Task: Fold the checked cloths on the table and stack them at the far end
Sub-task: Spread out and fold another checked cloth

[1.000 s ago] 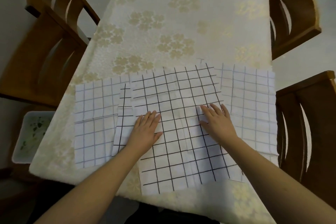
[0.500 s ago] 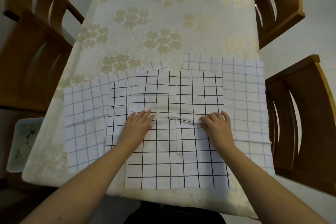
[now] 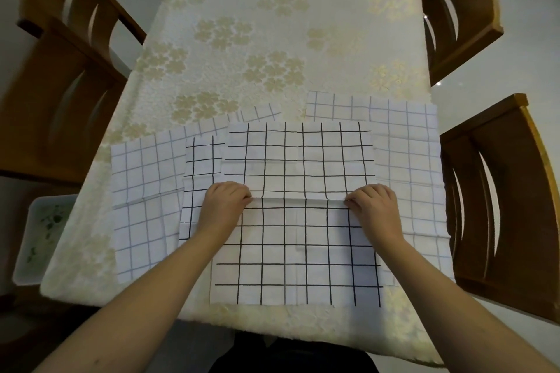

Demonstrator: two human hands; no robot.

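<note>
A white cloth with a bold black check (image 3: 298, 239) lies flat at the near end of the table, on top of the others. My left hand (image 3: 225, 206) and my right hand (image 3: 374, 206) each pinch a raised crease that runs across the cloth's middle. A second black-checked cloth (image 3: 201, 166) shows from under its left edge. A grey-checked cloth (image 3: 145, 200) lies to the left. Another grey-checked cloth (image 3: 409, 166) lies to the right.
The table wears a cream flowered tablecloth (image 3: 272, 39) that stretches bare to the far end. Wooden chairs stand at the left (image 3: 60, 94), at the far right (image 3: 454, 9) and at the near right (image 3: 500, 206). A white bin (image 3: 39, 236) sits on the floor at the left.
Both hands went from lying flat on the black-checked cloth to pinching a crease across its middle. The cloth has been squared up with the table edge.
</note>
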